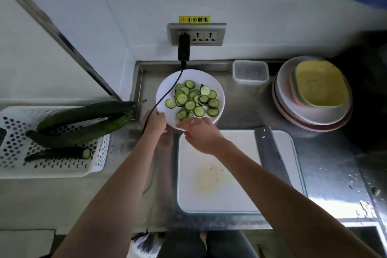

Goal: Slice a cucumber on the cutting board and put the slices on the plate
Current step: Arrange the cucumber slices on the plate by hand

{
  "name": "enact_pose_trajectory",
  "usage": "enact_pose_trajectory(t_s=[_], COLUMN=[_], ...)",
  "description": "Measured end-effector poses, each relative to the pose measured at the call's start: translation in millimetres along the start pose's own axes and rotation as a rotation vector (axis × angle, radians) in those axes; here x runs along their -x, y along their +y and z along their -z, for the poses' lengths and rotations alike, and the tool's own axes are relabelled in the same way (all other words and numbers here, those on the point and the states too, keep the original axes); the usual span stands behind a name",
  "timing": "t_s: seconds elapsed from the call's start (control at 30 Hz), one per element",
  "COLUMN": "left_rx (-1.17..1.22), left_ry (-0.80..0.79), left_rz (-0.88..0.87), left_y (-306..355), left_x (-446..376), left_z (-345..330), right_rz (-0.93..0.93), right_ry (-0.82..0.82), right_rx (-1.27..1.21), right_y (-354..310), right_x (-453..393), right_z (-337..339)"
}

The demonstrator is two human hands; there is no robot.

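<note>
Cucumber slices (pixel 193 100): heaped on white plate (pixel 165 88), mostly centre and right half, a few overlapping. Plate sits at back of steel bench (pixel 326 165), just beyond the cutting board (pixel 236 190).

My left hand (pixel 156 122): at plate's near-left rim, fingers curled round the edge, gripping it. My right hand (pixel 200 132): at plate's near rim, fingers loosely spread and relaxed, tips at the rim by the nearest slices; cannot tell if they touch a slice. Nothing held in it.

Cutting board: white w/ green edge, flat on bench in front of me. Yellowish wet stain and a few pale seeds on its near-centre. Knife (pixel 270 151): cleaver type, lying flat across board's right side, blade end toward back, seeds stuck on blade.

Left of bench: white perforated basket (pixel 52 170) holding two whole cucumbers (pixel 83 123) and one cut piece (pixel 58 154), cut face pointing right.

Back wall: socket strip (pixel 196 34) w/ yellow warning label above, black adapter (pixel 183 47) plugged in at left outlet; its cable (pixel 165 95) runs down across plate's left part and past my left hand.

Right of plate: clear lidded container (pixel 250 72) at back edge. Further right: stack of dishes (pixel 312 92), yellow one on top, pink and white below. Water drops on bench at right.
</note>
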State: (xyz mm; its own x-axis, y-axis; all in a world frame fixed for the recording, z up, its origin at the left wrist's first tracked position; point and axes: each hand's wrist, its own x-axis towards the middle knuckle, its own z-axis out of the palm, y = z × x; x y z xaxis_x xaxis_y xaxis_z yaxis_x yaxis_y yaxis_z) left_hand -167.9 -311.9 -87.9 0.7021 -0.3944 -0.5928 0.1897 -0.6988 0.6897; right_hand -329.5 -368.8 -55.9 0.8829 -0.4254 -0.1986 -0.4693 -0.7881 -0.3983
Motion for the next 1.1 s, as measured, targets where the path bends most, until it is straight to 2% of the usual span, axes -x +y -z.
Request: enact_pose_trajectory(t_s=[0.03,0.1,0.17,0.2,0.27,0.3,0.33,0.4,0.47,0.57,0.67,0.83,0.97,1.0,1.1], left_rx=[-0.04,-0.212,-0.432,-0.51,-0.662,-0.738,-0.8,-0.845,-0.85,-0.852,-0.822,-0.902,-0.901,-0.921,-0.949], left_ry=[0.061,0.2,0.261,0.228,0.131,0.097,0.051,-0.036,-0.07,-0.071,-0.05,-0.096,-0.076,-0.083,-0.109], left_rz=[-0.047,-0.265,-0.55,-0.662,-0.882,-0.975,-1.021,-1.047,-1.058,-0.981,-0.992,-1.024,-0.98,-0.973,-0.931], left_y=[-2,-4,-6,-3,-4,-6,-8,-14,-19,-18,-18,-19,-17,-17,-18], left_x=[-1,4,14,21,28,33,35,43,48,46,50,53,50,50,52], left_z=[1,3,1,0,-3,-6,-9,-16,-21,-18,-14,-13,-14,-14,-10], right_rz=[0.002,-0.015,-0.04,-0.107,-0.389,-0.539,-0.634,-0.65,-0.598,-0.559,-0.618,-0.508,-0.569,-0.59,-0.583], right_ry=[-0.028,-0.02,0.109,0.219,0.392,0.375,0.292,0.106,0.051,0.056,0.098,0.001,0.209,0.208,0.009], right_rx=[0.08,0.109,0.022,-0.008,-0.023,-0.015,0.013,0.065,0.033,0.017,0.021,0.007,-0.067,-0.073,-0.041], right_y=[1,5,10,15,30,38,43,46,43,36,33,31,44,49,54], right_x=[-7,-12,-9,-5,4,8,11,11,5,2,7,1,-6,-10,-22], right_z=[-3,-7,-6,-5,-1,1,2,0,-2,-4,-3,-3,15,18,23])
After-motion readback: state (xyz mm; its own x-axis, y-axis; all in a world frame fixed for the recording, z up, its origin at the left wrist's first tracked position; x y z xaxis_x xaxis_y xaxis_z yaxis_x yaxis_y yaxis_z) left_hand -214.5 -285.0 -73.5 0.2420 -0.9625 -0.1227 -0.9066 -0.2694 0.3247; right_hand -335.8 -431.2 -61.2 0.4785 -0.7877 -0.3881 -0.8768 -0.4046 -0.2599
